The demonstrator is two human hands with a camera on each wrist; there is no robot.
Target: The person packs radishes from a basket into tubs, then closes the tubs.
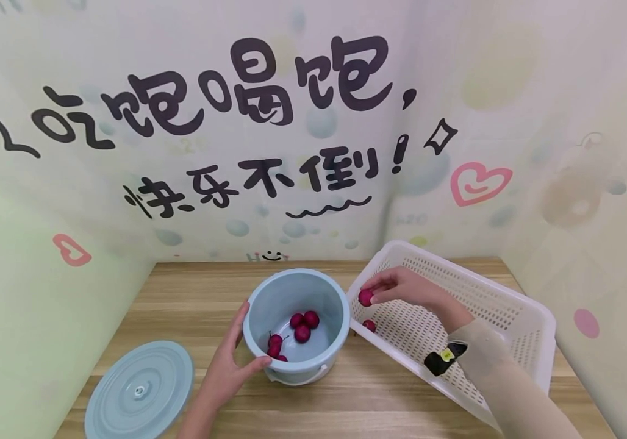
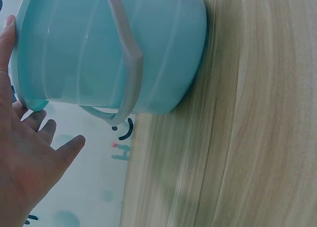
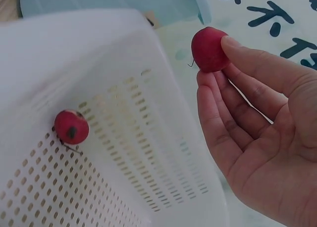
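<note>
My right hand [image 1: 404, 285] pinches a small round red fruit [image 3: 210, 49] between thumb and fingertips, above the near-left end of a white perforated basket [image 1: 533, 311]. Another red fruit [image 3: 72, 127], with a thin stem, lies inside the basket. My left hand [image 1: 227, 369] touches the light-blue bucket [image 2: 158, 54] at its rim, thumb at the front, fingers spread along the left side. Several red fruits [image 1: 302, 333] rest on the bucket's bottom, some with thin stems showing. In the left wrist view, the left fingers extend loosely beside the rim.
A round light-blue lid [image 1: 140, 390] lies flat on the wooden table [image 1: 357, 402], left of the bucket. Behind the table stands a pale wall [image 1: 335, 231] with large dark lettering. The basket's left corner is close against the bucket.
</note>
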